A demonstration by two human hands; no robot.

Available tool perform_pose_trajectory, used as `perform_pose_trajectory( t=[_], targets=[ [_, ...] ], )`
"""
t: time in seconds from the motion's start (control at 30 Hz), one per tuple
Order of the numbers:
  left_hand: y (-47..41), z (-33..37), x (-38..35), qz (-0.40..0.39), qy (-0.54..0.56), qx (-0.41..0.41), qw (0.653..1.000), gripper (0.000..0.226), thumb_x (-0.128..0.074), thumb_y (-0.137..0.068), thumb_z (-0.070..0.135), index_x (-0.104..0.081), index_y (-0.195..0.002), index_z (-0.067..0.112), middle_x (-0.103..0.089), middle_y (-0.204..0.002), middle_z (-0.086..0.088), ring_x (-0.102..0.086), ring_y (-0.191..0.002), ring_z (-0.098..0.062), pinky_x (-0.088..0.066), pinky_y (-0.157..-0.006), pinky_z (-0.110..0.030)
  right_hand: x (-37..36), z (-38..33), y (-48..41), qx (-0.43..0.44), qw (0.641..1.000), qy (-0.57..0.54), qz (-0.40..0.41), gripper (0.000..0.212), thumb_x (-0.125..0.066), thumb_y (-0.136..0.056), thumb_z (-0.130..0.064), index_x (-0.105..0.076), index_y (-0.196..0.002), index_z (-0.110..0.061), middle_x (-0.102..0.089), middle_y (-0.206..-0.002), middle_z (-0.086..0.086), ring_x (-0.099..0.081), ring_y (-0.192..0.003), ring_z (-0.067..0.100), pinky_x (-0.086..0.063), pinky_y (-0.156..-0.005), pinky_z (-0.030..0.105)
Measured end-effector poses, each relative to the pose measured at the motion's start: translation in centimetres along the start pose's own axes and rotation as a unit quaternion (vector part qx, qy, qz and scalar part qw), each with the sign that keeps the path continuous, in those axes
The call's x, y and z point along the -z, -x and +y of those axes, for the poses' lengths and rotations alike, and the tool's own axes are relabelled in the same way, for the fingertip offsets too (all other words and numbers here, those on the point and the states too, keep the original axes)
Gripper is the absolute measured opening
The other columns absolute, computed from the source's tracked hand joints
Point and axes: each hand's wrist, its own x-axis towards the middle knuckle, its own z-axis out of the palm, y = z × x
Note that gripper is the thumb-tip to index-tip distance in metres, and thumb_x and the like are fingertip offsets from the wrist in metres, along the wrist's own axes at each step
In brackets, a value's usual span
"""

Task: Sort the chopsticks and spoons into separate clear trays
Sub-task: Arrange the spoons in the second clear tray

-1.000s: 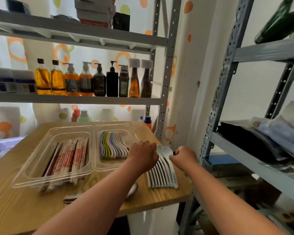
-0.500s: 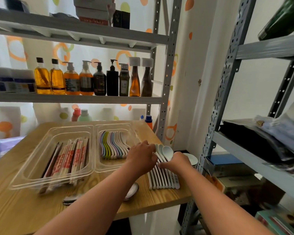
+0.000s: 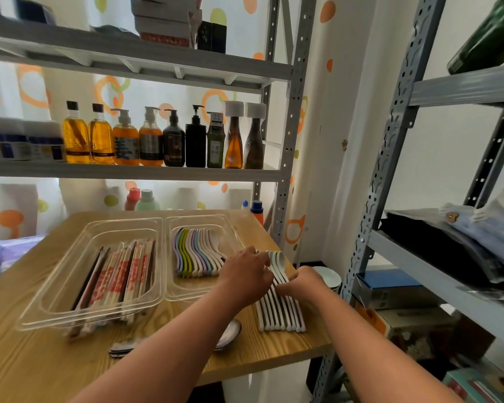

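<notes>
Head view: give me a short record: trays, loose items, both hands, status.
Left clear tray: holds chopsticks
Right clear tray: holds coloured spoons
Loose on table: row of white spoons; metal spoon near front edge
Left hand: on the row's bowl end, grip unclear
Right hand: pinches white spoon handles
Status: white spoons not yet trayed

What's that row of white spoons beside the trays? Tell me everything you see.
The white spoons look like glossy plastic or ceramic, several lying side by side on the wooden table, right of the clear trays, handles towards the person, bowls away. The left hand and right hand grip them near the bowls.
</notes>
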Motion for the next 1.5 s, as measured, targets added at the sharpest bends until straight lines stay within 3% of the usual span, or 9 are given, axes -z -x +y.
perform_pose_trajectory(
  t=[0.1, 0.33, 0.53, 0.67, 0.77, 0.87, 0.97, 1.27, 1.5],
  targets=[
    [0.0, -0.1, 0.0, -0.003, 0.002, -0.002, 1.000, 0.033, -0.044, -0.096, 0.036, -0.055, -0.125, 0.025, -0.053, -0.119, -0.001, -0.053, -0.106, -0.017, -0.046, -0.088, -0.031, -0.1, -0.3, 0.0, -0.001, 1.000, 0.011, -0.004, 0.038, -0.073, -0.073, -0.034, -0.050, -0.098, -0.016, -0.047, -0.085, 0.002, -0.048, -0.079, 0.017, -0.031, -0.051, 0.022],
    [0.0, -0.2, 0.0, -0.006, 0.008, -0.005, 1.000, 0.033, -0.043, -0.096, 0.036, -0.055, -0.124, 0.025, -0.054, -0.118, 0.000, -0.053, -0.103, -0.015, -0.046, -0.087, -0.029, -0.6, -0.6, 0.0, 0.007, 0.999, 0.027, 0.017, 0.032, -0.068, -0.075, -0.037, -0.040, -0.077, -0.020, -0.037, -0.068, -0.004, -0.036, -0.059, 0.010, -0.027, -0.049, 0.021],
    [0.0, -0.4, -0.1, -0.010, 0.011, -0.001, 1.000, 0.033, -0.045, -0.096, 0.037, -0.055, -0.124, 0.026, -0.053, -0.121, 0.000, -0.054, -0.106, -0.016, -0.047, -0.089, -0.031, 0.2, -0.4, 0.3, 0.006, 0.999, -0.023, -0.028, 0.040, -0.062, -0.087, -0.030, -0.055, -0.121, -0.012, -0.058, -0.113, 0.007, -0.055, -0.103, 0.020, -0.044, -0.076, 0.026],
    [-0.1, -0.4, -0.1, -0.015, 0.012, 0.001, 1.000, 0.033, -0.045, -0.095, 0.037, -0.055, -0.125, 0.026, -0.052, -0.123, 0.000, -0.053, -0.107, -0.016, -0.047, -0.090, -0.031, 0.3, -0.2, 0.5, -0.005, 0.998, -0.063, -0.031, 0.041, -0.060, -0.089, -0.025, -0.051, -0.127, -0.010, -0.056, -0.124, 0.009, -0.053, -0.113, 0.023, -0.046, -0.089, 0.031],
    [-0.1, -0.5, -0.1, -0.016, 0.013, 0.000, 1.000, 0.033, -0.046, -0.095, 0.038, -0.055, -0.124, 0.026, -0.052, -0.123, 0.000, -0.053, -0.106, -0.016, -0.047, -0.089, -0.030, 0.3, -0.5, 0.5, -0.001, 0.998, -0.056, -0.030, 0.034, -0.060, -0.089, -0.022, -0.055, -0.120, -0.010, -0.058, -0.118, 0.009, -0.056, -0.105, 0.020, -0.047, -0.079, 0.028],
    [0.0, -0.5, -0.1, -0.013, 0.012, -0.003, 1.000, 0.033, -0.046, -0.095, 0.038, -0.055, -0.124, 0.026, -0.053, -0.121, 0.000, -0.054, -0.105, -0.015, -0.047, -0.088, -0.030, 0.5, -0.4, 0.5, 0.028, 1.000, 0.000, -0.012, 0.014, -0.064, -0.083, -0.027, -0.060, -0.083, -0.014, -0.059, -0.082, 0.002, -0.055, -0.075, 0.012, -0.041, -0.060, 0.022],
    [0.0, -0.5, 0.0, -0.008, 0.013, -0.005, 1.000, 0.032, -0.046, -0.095, 0.037, -0.056, -0.123, 0.025, -0.056, -0.118, 0.000, -0.055, -0.102, -0.015, -0.048, -0.088, -0.031, 0.6, -0.5, 0.4, 0.047, 0.997, 0.065, 0.017, 0.029, -0.070, -0.077, -0.031, -0.048, -0.063, -0.017, -0.047, -0.062, -0.002, -0.045, -0.056, 0.009, -0.032, -0.051, 0.021],
    [-0.6, -1.1, 0.4, -0.001, 0.040, 0.010, 0.999, 0.030, -0.048, -0.094, 0.038, -0.058, -0.118, 0.025, -0.062, -0.109, 0.002, -0.059, -0.094, -0.014, -0.052, -0.086, -0.034, 0.4, 0.0, 0.5, 0.083, 0.988, 0.109, 0.070, 0.031, -0.075, -0.070, -0.032, -0.049, -0.066, -0.015, -0.049, -0.064, -0.002, -0.047, -0.056, 0.010, -0.033, -0.049, 0.020],
    [-0.9, -1.5, 0.9, -0.007, 0.038, 0.025, 0.999, 0.029, -0.048, -0.094, 0.037, -0.058, -0.118, 0.024, -0.062, -0.108, 0.002, -0.059, -0.094, -0.014, -0.052, -0.087, -0.036, 0.9, -0.3, 0.4, 0.077, 0.991, 0.106, 0.040, 0.030, -0.075, -0.071, -0.033, -0.057, -0.084, -0.013, -0.059, -0.082, 0.001, -0.060, -0.082, 0.016, -0.043, -0.060, 0.022]
  ],
)
